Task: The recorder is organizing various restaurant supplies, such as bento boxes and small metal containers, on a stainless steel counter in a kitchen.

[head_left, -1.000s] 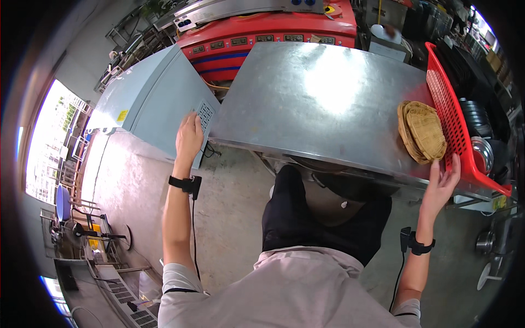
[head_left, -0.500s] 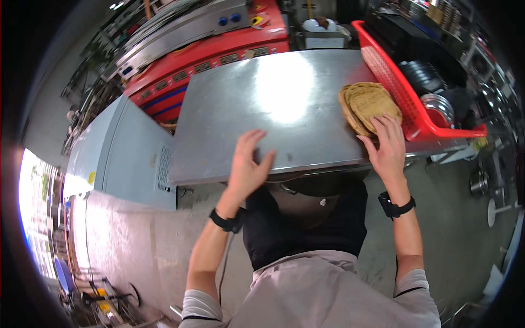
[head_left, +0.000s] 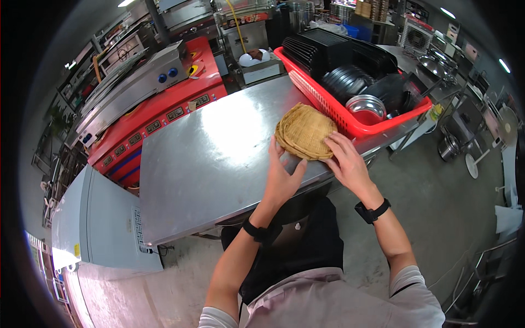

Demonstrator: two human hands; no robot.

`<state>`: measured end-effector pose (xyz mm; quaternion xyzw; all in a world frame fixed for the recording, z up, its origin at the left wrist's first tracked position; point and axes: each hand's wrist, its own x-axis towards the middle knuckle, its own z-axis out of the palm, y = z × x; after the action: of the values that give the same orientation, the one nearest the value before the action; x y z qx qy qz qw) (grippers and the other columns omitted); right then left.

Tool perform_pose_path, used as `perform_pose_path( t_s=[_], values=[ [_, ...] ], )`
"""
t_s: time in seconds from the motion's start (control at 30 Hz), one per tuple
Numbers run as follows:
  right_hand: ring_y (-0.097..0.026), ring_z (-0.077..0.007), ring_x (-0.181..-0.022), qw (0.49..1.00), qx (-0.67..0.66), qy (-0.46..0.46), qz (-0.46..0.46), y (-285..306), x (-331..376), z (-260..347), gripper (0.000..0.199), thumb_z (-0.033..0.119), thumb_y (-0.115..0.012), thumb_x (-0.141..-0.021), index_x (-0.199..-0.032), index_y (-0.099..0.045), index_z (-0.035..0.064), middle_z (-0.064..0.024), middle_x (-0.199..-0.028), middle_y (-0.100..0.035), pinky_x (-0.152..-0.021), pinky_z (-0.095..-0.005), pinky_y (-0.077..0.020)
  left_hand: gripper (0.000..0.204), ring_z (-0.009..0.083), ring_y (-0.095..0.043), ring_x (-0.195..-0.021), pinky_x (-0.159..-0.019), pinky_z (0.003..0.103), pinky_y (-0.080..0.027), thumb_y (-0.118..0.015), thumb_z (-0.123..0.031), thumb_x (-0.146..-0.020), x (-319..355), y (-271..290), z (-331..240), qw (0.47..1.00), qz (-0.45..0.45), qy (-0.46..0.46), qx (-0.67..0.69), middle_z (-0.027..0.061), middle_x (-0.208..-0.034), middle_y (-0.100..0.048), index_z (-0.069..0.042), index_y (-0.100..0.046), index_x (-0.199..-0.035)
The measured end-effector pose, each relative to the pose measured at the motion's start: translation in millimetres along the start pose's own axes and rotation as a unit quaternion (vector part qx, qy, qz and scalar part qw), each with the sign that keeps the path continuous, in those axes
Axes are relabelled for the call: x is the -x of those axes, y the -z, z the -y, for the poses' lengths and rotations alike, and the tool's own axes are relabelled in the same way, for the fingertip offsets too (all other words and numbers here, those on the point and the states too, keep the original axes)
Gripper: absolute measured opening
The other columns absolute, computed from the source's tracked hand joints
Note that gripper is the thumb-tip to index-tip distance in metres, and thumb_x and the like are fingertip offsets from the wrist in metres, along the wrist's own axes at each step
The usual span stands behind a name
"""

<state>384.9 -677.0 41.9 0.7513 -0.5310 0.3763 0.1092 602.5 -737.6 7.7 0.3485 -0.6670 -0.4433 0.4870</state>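
A small stack of round, shallow woven baskets (head_left: 306, 127), tan and slightly uneven, sits on the steel worktable (head_left: 188, 183) near its front right edge. My left hand (head_left: 283, 177) cups the stack's left and near side, thumb and fingers curved at the rim. On the right side, my right hand (head_left: 348, 164) has its fingertips over the rim, and the thumb is by the near edge. How far the fingers reach under the baskets is hidden.
Right behind the baskets stands a red perforated plastic crate (head_left: 350, 123) filled with black trays and metal bowls (head_left: 366, 106). A red cooking unit (head_left: 158, 117) with blue knobs borders the table's far left. A pale grey cabinet (head_left: 109, 224) stands at the left end.
My view has swung to the right. My left hand has crossed from over the table to the baskets' left side; my right hand stays at their right rim.
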Motion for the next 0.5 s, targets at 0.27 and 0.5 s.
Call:
perform_pose_path(
  t_s=[0.27,0.5],
  values=[
    [-0.072,-0.0321,-0.098,0.997,0.032,0.063,-0.028,67,-3,14,0.023,0.012,-0.082,-0.091,-0.111,-0.075,0.0019,-0.0147,-0.107,-0.073,-0.081,-0.0414,-0.0595,0.087,0.0302,-0.056,-0.136,-0.108,0.041,-0.052,-0.075,-0.007,-0.099,8,16,25,0.996,-0.030,0.022,0.085,0.0224,-0.151,-0.048,0.002,-0.020,-0.165],
    [-0.067,-0.0261,-0.065,0.996,0.021,-0.016,-0.091,141,-79,-27,0.015,0.014,-0.078,-0.098,-0.094,-0.075,-0.0007,-0.0112,-0.075,-0.068,-0.061,-0.0342,-0.0521,0.031,0.0120,-0.065,-0.111,-0.093,0.026,-0.056,-0.069,-0.005,-0.105,8,19,32,0.990,-0.034,0.071,0.117,0.0081,-0.115,-0.066,0.005,-0.062,-0.133]
  ],
)
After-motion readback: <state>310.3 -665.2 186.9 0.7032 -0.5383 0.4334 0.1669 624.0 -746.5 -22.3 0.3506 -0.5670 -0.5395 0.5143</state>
